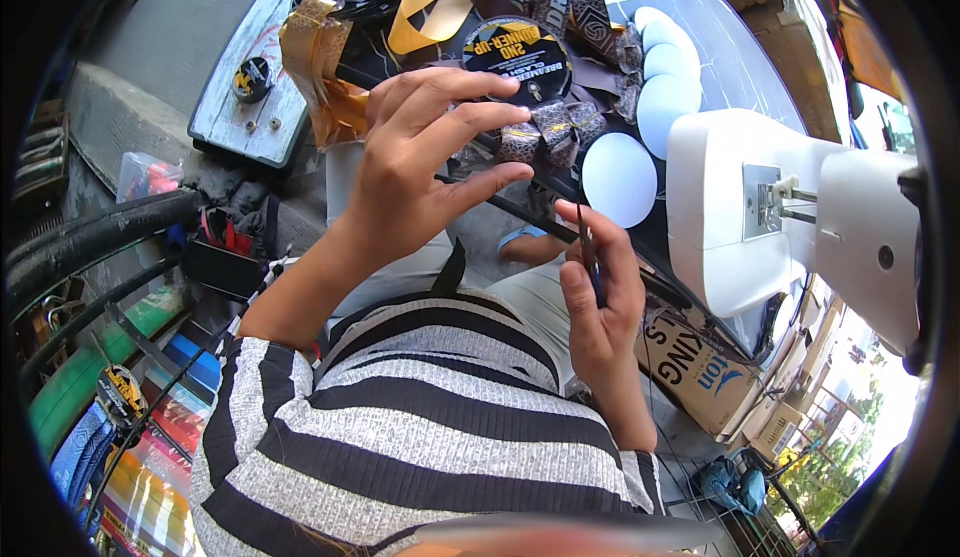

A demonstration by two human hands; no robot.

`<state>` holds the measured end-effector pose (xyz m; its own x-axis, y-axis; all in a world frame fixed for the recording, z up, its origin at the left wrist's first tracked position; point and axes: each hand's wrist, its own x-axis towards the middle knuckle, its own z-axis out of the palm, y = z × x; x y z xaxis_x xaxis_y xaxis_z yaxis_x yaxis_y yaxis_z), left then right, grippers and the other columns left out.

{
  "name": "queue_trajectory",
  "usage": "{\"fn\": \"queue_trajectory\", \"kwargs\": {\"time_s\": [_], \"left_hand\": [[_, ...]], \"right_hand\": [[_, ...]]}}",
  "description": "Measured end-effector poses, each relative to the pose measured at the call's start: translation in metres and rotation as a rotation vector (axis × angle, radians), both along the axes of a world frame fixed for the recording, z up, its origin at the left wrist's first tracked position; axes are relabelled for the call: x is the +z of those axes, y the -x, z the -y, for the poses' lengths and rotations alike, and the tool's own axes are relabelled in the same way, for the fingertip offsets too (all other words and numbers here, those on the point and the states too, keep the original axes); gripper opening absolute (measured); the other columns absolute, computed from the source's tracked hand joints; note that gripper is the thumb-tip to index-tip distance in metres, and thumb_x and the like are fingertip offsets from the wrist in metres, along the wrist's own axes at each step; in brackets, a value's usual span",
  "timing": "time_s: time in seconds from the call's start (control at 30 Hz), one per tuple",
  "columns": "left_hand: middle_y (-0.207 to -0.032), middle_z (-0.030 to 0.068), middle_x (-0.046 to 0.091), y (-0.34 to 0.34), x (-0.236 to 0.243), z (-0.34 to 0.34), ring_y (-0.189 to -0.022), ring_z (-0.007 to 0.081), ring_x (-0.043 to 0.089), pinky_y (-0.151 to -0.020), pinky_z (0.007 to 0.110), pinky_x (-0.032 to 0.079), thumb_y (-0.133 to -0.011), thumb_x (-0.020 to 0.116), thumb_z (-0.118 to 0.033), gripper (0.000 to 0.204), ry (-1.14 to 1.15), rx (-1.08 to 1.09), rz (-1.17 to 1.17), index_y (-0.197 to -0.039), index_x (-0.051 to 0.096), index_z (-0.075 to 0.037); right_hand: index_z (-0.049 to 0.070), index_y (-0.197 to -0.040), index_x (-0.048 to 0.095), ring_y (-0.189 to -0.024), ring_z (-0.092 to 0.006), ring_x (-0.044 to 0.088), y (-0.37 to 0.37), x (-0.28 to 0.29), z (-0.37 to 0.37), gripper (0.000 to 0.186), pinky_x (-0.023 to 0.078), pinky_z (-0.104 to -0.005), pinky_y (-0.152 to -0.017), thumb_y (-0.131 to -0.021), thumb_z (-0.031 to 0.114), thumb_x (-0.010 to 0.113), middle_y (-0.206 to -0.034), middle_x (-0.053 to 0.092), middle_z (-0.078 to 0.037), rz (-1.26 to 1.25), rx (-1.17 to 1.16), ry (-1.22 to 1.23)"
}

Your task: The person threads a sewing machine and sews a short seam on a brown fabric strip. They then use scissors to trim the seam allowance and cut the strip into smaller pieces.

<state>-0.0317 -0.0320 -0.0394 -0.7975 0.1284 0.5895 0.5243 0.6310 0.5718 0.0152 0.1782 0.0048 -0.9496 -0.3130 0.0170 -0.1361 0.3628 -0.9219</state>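
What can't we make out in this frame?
All in the head view:
Tool in the right hand: handle mostly hidden by that hand, so exact type unclear.
Bow: left hand overlaps its near side; firm contact can't be told.
Dark ribbons: cut off by the top edge.
Sewing machine: far end lost at the dark lens rim.

The table (745,52) had a dark, white-veined top. Grey flooring (190,22) extended at upper left — black bars (105,225) stood below it. Cardboard boxes (683,375) were located at right, where bright daylight and green foliage (830,477) showed.
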Motion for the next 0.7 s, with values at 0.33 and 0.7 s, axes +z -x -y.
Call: {"fn": "queue_trajectory", "kwargs": {"time_s": [0.33,0.7], "left_hand": [[-0.083,-0.0006,0.063,0.003,0.005,-0.004,-0.084,0.0157,0.055,-0.077,0.032,0.032,-0.069,0.082,-0.02,0.023,0.048,0.122,0.099,-0.087,0.072,-0.01],[-0.077,-0.0003,0.06,0.002,0.011,-0.002,-0.075,0.0177,0.055,-0.07,0.033,0.038,-0.077,0.074,-0.016,0.013,-0.109,0.019,0.276,-0.079,0.064,-0.008]], "right_hand": [[0.0,-0.135,0.046,-0.06,-0.0025,0.037,0.015,0.005,0.009,0.051,0.029,-0.0169,-0.051,-0.101,0.037,0.038,-0.08,0.037,0.004,0.771,0.015,0.535],[-0.005,-0.138,0.037,-0.042,-0.0016,0.034,0.013,-0.004,0.004,0.054,0.029,-0.0152,-0.039,-0.105,0.038,0.036,-0.068,0.046,0.001,0.874,0.039,0.752]]}}
